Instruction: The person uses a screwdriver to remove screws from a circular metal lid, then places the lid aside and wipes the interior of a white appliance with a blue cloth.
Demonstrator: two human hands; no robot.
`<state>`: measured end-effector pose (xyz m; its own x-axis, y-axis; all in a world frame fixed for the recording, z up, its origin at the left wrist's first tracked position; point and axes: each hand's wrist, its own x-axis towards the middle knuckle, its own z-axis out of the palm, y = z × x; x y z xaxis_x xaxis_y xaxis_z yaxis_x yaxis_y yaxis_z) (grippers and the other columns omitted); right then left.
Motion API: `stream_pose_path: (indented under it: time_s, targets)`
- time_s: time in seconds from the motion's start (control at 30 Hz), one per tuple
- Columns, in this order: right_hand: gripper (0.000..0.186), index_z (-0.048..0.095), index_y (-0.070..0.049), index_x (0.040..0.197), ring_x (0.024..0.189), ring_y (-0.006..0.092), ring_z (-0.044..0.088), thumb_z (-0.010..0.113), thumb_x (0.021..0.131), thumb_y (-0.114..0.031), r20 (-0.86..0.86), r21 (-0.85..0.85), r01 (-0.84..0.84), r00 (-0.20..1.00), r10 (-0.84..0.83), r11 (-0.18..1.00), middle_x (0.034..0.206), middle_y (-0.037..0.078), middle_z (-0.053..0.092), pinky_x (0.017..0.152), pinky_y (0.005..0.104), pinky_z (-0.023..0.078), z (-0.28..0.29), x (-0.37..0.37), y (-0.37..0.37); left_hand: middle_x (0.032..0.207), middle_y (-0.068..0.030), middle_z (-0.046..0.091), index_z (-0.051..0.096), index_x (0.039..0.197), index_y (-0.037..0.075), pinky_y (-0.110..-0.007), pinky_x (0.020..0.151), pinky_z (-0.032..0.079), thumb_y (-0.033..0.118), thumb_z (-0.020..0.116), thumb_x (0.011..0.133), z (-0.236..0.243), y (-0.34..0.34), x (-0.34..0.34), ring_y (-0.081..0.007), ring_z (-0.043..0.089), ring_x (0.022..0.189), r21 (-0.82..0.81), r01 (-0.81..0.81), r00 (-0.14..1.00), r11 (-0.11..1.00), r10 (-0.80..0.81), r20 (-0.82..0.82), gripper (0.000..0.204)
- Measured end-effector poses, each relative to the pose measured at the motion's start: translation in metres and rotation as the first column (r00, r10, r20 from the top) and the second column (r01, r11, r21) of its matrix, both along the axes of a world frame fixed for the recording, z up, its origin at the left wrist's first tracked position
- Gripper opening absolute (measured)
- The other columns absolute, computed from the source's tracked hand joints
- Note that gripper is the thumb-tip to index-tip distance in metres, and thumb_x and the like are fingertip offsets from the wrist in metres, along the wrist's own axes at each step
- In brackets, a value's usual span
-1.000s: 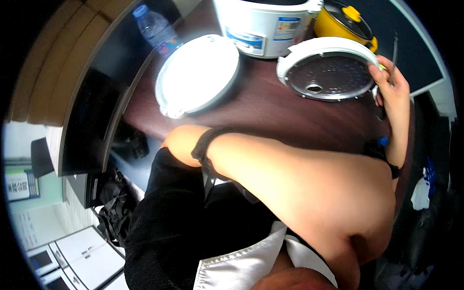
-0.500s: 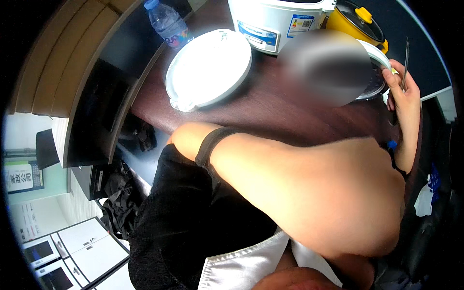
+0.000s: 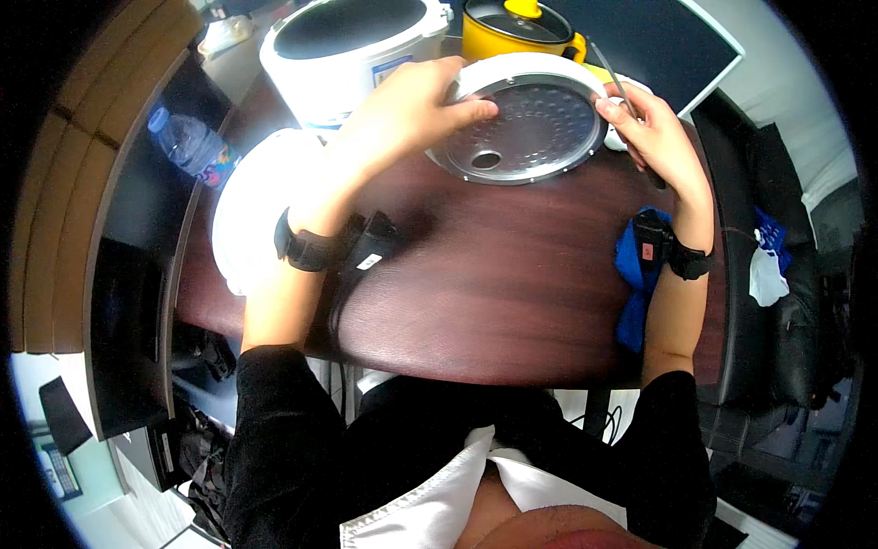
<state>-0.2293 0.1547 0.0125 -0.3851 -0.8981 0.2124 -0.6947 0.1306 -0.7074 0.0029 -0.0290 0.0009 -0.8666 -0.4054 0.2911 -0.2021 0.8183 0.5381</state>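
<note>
In the head view, a rice cooker lid part (image 3: 540,114) with a white rim and a dimpled metal plate is tilted up above the table. The plate has one round hole near its lower edge. My left hand (image 3: 425,105) grips the rim at the left, thumb lying over the metal. At the right, my right hand (image 3: 654,137) pinches the rim and also keeps a slim metal tool (image 3: 604,62) in its fingers; its exact kind cannot be told. Beneath my left forearm lies a white oval lid cover (image 3: 251,220), partly hidden.
A white rice cooker body (image 3: 320,82) stands open behind my left hand, beside a yellow pot (image 3: 503,32) with a glass lid. A water bottle (image 3: 190,146) is at the left. Blue cloth (image 3: 631,274) lies by my right wrist on the brown table (image 3: 476,302).
The view has shifted, so the table things sit farther left. The large bare limb across the middle is gone, and my left hand now shows on the lid part. My right hand still holds the rim.
</note>
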Motion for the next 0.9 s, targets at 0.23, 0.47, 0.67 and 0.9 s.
stream_pose_path:
  time_s: [0.23,0.47,0.67,0.9]
  targets:
    - [0.034,0.059,-0.003,0.099,0.063,0.0079,0.048,0.055,0.097,-0.037,-0.078,-0.082,0.045,0.996,-0.051,0.996,0.075,0.001,0.053,0.055,0.0241,0.039,0.011,0.004,0.02,0.085,-0.0167,0.069,0.066,0.11,0.006,-0.036,0.069,0.053,0.027,0.074,0.08,0.007,0.003,0.002,-0.0279,0.069,0.076,-0.177,-0.086,0.924,0.981,0.012,-0.381,0.038]
    - [0.023,0.056,-0.001,0.085,0.069,0.026,0.055,0.053,0.095,-0.021,-0.445,-0.072,-0.259,0.873,0.202,0.963,0.078,0.013,0.057,0.065,0.0331,0.044,0.02,0.042,0.025,0.089,-0.0139,0.071,0.065,0.117,0.008,-0.03,0.074,0.053,0.024,0.078,0.077,0.019,0.011,0.014,-0.0152,0.067,0.083,-0.147,-0.134,0.95,0.98,0.085,-0.3,0.045]
    - [0.02,0.06,-0.001,0.084,0.07,0.0362,0.059,0.057,0.092,-0.019,-0.557,-0.03,-0.108,0.827,0.074,0.994,0.075,0.018,0.06,0.062,0.0426,0.047,0.014,0.057,0.024,0.091,-0.014,0.071,0.065,0.118,0.01,-0.031,0.075,0.053,0.025,0.075,0.08,0.018,0.01,0.008,-0.0174,0.069,0.086,-0.175,-0.115,0.956,0.978,0.061,-0.286,0.041]
    - [0.019,0.065,-0.004,0.086,0.072,0.036,0.061,0.056,0.092,-0.019,-0.611,-0.127,-0.106,0.791,0.006,0.986,0.077,0.017,0.063,0.065,0.0437,0.05,0.003,0.059,0.019,0.093,-0.0124,0.071,0.064,0.118,0.01,-0.031,0.074,0.054,0.025,0.074,0.082,0.017,0.016,0.007,-0.0202,0.071,0.086,-0.219,-0.125,0.957,0.968,0.059,-0.285,0.041]
